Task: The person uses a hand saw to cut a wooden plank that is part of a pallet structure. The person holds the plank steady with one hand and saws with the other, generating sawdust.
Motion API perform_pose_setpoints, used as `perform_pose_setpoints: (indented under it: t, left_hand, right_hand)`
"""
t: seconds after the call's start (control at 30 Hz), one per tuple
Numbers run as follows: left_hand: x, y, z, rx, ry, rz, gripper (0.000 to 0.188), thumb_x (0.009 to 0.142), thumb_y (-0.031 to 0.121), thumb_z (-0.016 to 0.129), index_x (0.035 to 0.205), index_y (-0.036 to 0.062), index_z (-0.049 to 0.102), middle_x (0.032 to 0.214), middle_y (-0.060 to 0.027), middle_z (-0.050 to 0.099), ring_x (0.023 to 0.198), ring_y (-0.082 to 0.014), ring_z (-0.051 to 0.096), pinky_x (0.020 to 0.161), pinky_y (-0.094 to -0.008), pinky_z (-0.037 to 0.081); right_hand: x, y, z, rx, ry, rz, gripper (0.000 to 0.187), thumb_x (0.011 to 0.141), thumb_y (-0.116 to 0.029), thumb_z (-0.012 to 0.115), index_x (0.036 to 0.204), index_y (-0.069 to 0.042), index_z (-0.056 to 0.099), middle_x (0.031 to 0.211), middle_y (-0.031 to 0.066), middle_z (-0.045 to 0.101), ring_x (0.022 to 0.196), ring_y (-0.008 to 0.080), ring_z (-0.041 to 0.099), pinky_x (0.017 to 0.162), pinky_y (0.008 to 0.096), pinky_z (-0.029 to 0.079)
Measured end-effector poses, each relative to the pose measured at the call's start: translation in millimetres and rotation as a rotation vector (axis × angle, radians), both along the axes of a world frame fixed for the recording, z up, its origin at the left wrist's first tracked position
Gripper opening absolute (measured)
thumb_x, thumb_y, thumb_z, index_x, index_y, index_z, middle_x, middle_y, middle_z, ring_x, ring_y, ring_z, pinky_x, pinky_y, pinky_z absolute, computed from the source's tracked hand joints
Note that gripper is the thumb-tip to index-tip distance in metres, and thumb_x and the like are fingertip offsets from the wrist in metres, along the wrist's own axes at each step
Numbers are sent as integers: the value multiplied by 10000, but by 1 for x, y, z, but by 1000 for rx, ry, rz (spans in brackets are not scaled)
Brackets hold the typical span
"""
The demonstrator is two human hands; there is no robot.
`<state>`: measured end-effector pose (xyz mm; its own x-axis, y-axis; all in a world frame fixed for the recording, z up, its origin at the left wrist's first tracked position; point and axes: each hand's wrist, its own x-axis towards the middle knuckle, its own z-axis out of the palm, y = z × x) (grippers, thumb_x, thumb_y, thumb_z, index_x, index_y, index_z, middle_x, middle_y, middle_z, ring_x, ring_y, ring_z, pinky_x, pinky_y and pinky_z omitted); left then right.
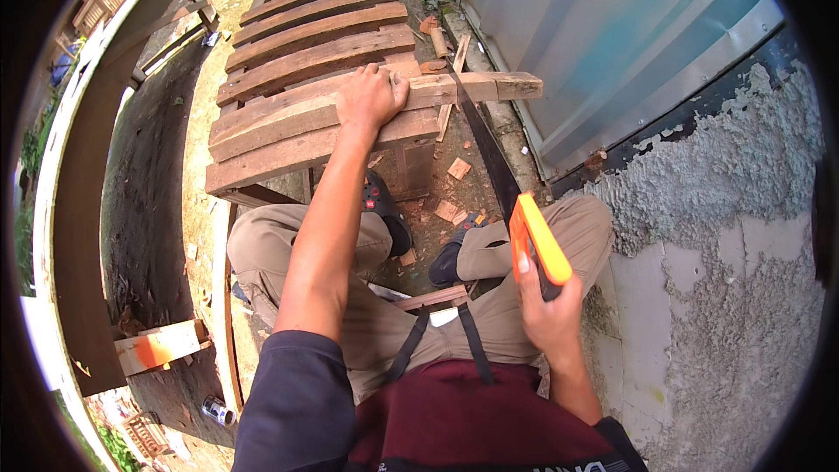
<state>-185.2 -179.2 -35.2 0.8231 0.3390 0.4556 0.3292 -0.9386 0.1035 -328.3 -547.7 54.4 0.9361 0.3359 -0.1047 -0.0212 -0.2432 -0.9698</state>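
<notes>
A long wooden beam [271,118] lies across the near end of a slatted wooden bench [323,54], and its right end sticks out past the bench. My left hand [370,98] presses down on the beam with its fingers curled over the far edge. In my right hand [551,301] is the orange handle of a handsaw [492,153]. The dark blade slants up and away to the beam, meeting it to the right of the bench. Whether the teeth are in a cut is too small to tell.
Wood offcuts [459,168] and chips litter the ground below the bench. A corrugated metal sheet [603,26] and a rough plastered wall [708,157] stand close on the right. To the left are a long plank frame [79,210], a wood block [162,345] and a can [218,411].
</notes>
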Motion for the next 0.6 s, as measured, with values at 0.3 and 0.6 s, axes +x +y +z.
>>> perform_pose_setpoints:
  t: [0.3, 0.6]
  left_hand:
    - [7, -3, -8, -22, -131, -96, 330, 905, 301, 564, 838, -5, 667, 876, -174, 671, 853, -353, 678, 758, -452, 557]
    - [22, 1, 1, -71, 19, -35, 390, 908, 352, 554, 949, -10, 692, 1027, -184, 677, 1018, -355, 657, 847, -472, 550]
  right_hand:
    - [67, 71, -24, -85, -42, -74, 243, 944, -182, 689, 866, 47, 673, 680, 61, 636, 630, 126, 605, 595, 334, 469]
    - [89, 79, -62, 38, 25, -92, 215, 929, -160, 681, 886, 50, 682, 667, 69, 642, 659, 131, 626, 630, 334, 489]
